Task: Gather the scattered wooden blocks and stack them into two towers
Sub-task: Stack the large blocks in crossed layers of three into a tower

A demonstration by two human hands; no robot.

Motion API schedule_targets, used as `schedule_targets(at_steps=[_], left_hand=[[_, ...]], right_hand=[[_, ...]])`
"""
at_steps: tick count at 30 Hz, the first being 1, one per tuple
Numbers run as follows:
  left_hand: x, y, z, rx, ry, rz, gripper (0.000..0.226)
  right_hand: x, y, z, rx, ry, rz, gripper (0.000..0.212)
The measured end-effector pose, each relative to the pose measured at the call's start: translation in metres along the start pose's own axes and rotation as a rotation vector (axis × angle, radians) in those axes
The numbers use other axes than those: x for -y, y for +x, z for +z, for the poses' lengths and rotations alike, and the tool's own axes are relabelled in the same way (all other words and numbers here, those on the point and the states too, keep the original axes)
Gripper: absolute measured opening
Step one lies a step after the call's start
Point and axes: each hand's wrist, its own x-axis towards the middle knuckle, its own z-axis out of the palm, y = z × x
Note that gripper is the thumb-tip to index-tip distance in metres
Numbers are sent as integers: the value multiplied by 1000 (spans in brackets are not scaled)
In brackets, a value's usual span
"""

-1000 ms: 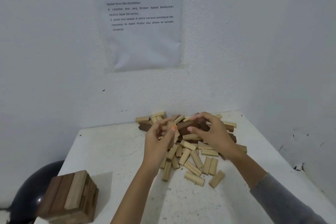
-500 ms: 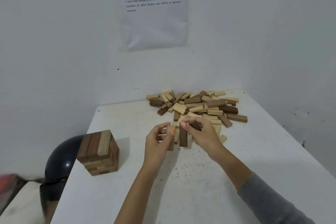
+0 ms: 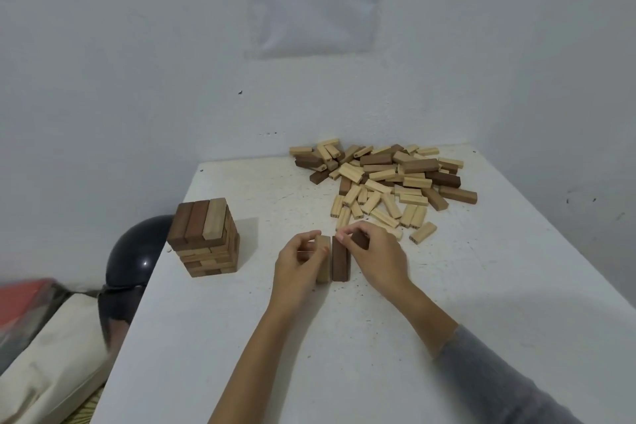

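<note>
A short tower of light and dark wooden blocks stands at the left edge of the white table. A loose pile of scattered blocks lies at the far side near the wall. In the middle of the table my left hand pinches a light block that lies on the table. Right beside it my right hand holds a dark block, and another dark block shows under its fingers. The light and dark blocks lie side by side, touching.
White walls close the table's far and right sides, with a printed sheet taped above. A black helmet sits off the table's left edge beside a pale cushion and something red.
Both hands carried blocks from the pile toward me and set them down in the middle of the table. The view tilted down, so the finished tower now appears higher and further right.
</note>
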Motion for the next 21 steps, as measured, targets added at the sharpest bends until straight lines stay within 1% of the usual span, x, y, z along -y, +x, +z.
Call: schedule_targets(at_steps=[3, 5, 8, 10, 12, 13, 16, 19, 21], left_hand=[[4, -3, 0, -16, 42, 19, 24], [6, -6, 1, -31, 62, 43, 22], [9, -8, 4, -84, 183, 110, 16], [8, -11, 7, -119, 216, 140, 13], [7, -13, 9, -139, 231, 151, 13], [8, -13, 9, -151, 234, 151, 14], [12, -11, 6, -185, 227, 133, 25], [16, -10, 2, -175, 231, 124, 27], [17, -12, 0, -170, 203, 126, 26]], right_hand=[[0, -1, 3, 16, -40, -28, 14], [0, -3, 7, 19, -66, -83, 19], [-1, -8, 12, -22, -124, -88, 27], [1, -12, 12, -57, 10, -63, 25], [3, -17, 9, -86, 219, -22, 32], [3, -18, 7, -99, 275, -6, 33], [-2, -21, 9, -141, 329, 15, 30], [-11, -24, 13, -236, 239, -37, 25], [-14, -27, 15, -262, 175, -46, 21]])
